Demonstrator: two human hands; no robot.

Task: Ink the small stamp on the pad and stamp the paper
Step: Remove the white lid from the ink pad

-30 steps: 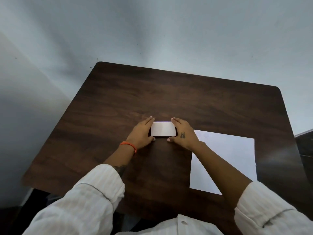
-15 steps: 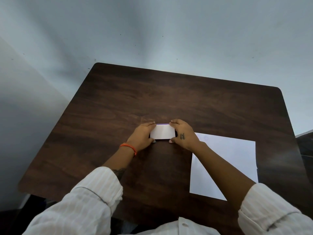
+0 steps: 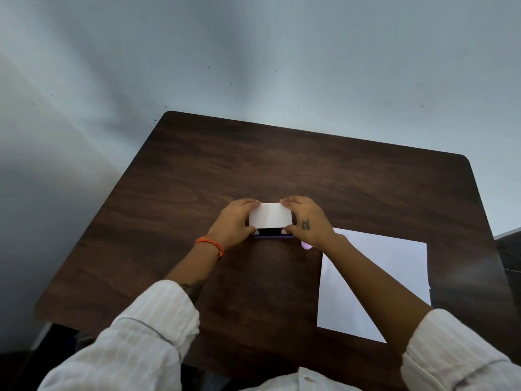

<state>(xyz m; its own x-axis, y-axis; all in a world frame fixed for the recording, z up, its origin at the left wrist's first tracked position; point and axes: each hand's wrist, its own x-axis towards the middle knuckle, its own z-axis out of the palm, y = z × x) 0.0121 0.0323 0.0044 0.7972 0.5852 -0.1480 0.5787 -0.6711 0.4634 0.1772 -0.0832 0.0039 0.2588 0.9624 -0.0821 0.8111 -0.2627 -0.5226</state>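
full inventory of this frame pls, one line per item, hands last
table: 1, dark brown wood grain, fills the middle of the view
ink pad case: 1, purple base with a dark inside, on the table between the hands
lid: 1, white, tilted up at the near edge above the case, held at both ends
paper: 1 sheet, white, flat on the table at the right, partly under the right forearm
small pale purple thing: 1, by the right wrist, mostly hidden; cannot tell what it is
wall: pale grey, behind the table
wristband: 1, orange, left wrist
left hand: fingers on the lid's left end
right hand: fingers on the lid's right end
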